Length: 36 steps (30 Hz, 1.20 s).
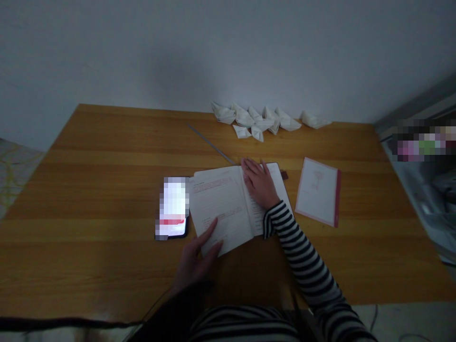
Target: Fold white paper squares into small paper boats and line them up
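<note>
An open notebook (223,204) with handwritten lines, some of them in red, lies tilted on the table. My left hand (195,256) is at its lower left corner, gripping the left-hand pages; two digits show over the paper and the rest are hidden or dim. My right hand (260,183) rests flat on the right page near the fold, its fingers stretched toward the top edge and holding nothing. A lit phone (174,209), its screen blurred out, lies against the notebook's left side.
Several folded white paper boats (261,123) stand along the wall. A thin grey stick (210,143) lies behind the notebook. To the right is a white card or booklet with a pink-red border (317,192). The wooden table (107,190) meets the wall at the back.
</note>
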### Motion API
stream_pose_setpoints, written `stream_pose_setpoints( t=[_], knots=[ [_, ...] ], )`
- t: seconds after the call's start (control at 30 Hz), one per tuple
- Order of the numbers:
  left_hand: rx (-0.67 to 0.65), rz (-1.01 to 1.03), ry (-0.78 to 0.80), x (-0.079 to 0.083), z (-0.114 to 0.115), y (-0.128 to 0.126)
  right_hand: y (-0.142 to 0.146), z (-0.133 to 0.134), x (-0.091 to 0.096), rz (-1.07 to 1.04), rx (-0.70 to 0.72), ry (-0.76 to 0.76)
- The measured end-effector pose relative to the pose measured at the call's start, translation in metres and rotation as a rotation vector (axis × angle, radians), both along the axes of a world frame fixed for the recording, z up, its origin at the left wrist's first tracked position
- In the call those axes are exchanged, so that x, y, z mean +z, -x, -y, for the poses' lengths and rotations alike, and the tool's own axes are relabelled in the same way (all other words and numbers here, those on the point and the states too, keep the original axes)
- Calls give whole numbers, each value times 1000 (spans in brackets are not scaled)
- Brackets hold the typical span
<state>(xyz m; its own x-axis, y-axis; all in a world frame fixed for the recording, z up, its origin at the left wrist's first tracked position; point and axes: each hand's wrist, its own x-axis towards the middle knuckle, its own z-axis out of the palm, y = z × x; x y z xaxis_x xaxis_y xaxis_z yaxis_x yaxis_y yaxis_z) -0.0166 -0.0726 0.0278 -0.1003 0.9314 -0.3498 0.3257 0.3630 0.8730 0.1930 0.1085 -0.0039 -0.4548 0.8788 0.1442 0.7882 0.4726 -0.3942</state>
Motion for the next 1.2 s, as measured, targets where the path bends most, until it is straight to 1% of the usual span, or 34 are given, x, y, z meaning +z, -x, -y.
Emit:
stream_pose_setpoints(
  t=[0.07, 0.17, 0.23, 0.33, 0.43, 0.67, 0.83, 1.03, 1.2],
  knots=[
    [-15, -8, -1, 2, 0, 0, 0, 0, -1, 2, 2, 0],
    [-55, -40, -49, 3, 2, 1, -1, -1, -3, 1, 2, 5],
    [-89, -59, -68, 2, 4, 2, -1, -2, -4, -3, 1, 5],
    [-98, -74, -62, -3, 6, 5, -1, -2, -4, -4, 0, 5],
    [-100, -42, -47, -5, 7, 7, -1, -2, -4, 0, -1, 5],
    [-32, 36, -22, -4, 10, 6, 0, -1, -1, -22, -2, -2],
    [-10, 16, -11, -7, 15, 4, -1, -1, -2, -20, -3, 8],
    [101, -12, -40, -9, 22, -6, -1, -1, -1, -21, -3, 7],
    [116, -3, -18, -7, 24, -7, -1, -1, -1, -18, -2, 5]
  ],
)
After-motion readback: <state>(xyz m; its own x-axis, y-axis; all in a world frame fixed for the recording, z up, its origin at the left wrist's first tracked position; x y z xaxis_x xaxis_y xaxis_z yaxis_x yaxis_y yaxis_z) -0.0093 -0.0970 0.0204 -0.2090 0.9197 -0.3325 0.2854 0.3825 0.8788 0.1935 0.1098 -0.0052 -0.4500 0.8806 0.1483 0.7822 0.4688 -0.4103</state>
